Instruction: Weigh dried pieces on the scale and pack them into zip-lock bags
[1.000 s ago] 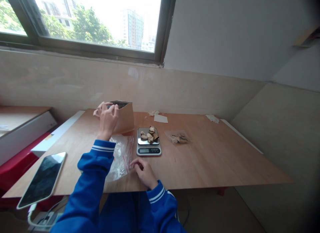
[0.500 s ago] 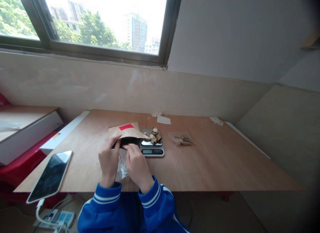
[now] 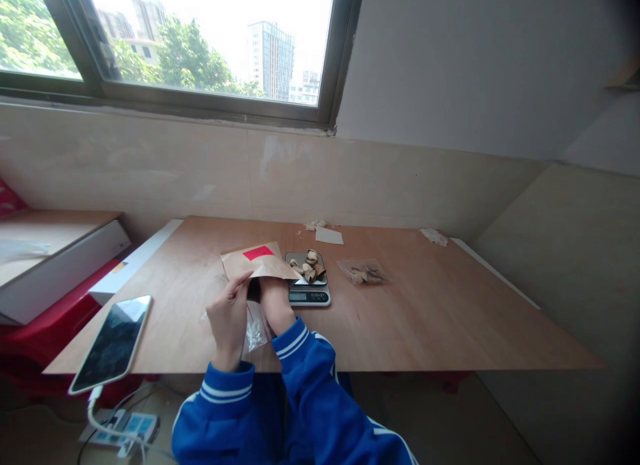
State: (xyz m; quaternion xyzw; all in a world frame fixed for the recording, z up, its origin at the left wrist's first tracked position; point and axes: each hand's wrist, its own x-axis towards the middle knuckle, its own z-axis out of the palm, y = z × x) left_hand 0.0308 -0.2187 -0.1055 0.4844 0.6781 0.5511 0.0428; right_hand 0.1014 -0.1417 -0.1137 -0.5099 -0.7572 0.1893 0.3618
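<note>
A brown paper bag (image 3: 235, 260) with a red label lies tilted on the table, its mouth toward me. My left hand (image 3: 229, 322) pinches the edge of that mouth. Inside the bag is my right hand (image 3: 276, 300); only its back and wrist show, and the fingers are hidden. Just right of the bag stands a small kitchen scale (image 3: 320, 298) with a lit display. Several dried mushroom pieces (image 3: 311, 270) are heaped on its plate. Beneath my hands lies a clear zip bag (image 3: 257, 332) with a red seal line.
Another clear bag (image 3: 363, 272), holding dried pieces, lies right of the scale. Behind it are a white card (image 3: 329, 236) and crumpled scraps (image 3: 434, 237). A phone (image 3: 111, 345) with a white charging cable (image 3: 93, 412) juts over the table's left front edge, above a power strip (image 3: 131, 428).
My right hand has pushed from the bag's mouth deep into it, up to the wrist. My left hand keeps its hold on the edge. The view has shifted slightly.
</note>
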